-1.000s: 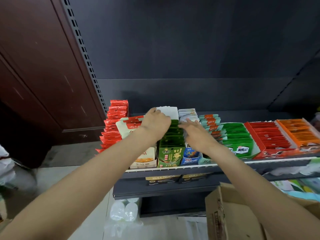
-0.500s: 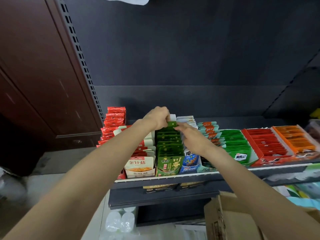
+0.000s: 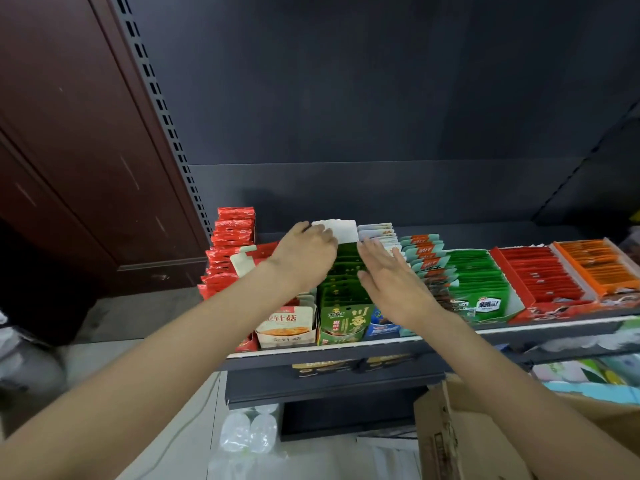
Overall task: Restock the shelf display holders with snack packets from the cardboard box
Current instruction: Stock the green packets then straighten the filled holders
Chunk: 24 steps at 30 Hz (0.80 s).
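Head view: our left hand [image 3: 304, 252] grips the white flap [image 3: 341, 231] behind the green packets [image 3: 341, 289]; right hand [image 3: 391, 278] flat, fingers apart. Holders look full, box [image 3: 460, 441] not checked.

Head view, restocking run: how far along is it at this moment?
Done: the dark shelf carries rows of packets, and the green cardboard holder looks full. In hand: the left hand touches that holder's white back flap; the right hand hovers open beside the green packets. Left: the brown cardboard box sits below; its contents cannot be seen.
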Motion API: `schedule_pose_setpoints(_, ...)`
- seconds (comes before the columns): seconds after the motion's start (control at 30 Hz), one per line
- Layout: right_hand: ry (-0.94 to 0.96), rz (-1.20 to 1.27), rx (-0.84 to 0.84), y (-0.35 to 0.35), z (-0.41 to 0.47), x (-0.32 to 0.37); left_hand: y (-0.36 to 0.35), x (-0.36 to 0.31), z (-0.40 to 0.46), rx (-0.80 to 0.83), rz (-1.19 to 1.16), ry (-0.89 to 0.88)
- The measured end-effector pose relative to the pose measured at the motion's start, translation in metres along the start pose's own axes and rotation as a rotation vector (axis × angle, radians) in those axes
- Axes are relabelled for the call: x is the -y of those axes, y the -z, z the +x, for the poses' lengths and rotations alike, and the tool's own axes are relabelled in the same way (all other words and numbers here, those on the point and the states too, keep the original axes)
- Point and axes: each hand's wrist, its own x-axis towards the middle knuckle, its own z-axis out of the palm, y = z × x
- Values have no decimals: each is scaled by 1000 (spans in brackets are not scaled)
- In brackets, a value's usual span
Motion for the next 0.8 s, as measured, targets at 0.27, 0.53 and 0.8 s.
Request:
schedule_pose_setpoints(0.27, 57, -77, 217, -6, -6, 8, 1, -19, -23, 114, 132, 5)
schedule_pose_setpoints(0.53, 93, 138, 109, 11, -9, 17, 7, 5, -83, -282, -603, 437)
schedule_pose_setpoints(0.8, 180, 249, -24, 4, 5, 64, -19, 25, -98, 5, -728, 430)
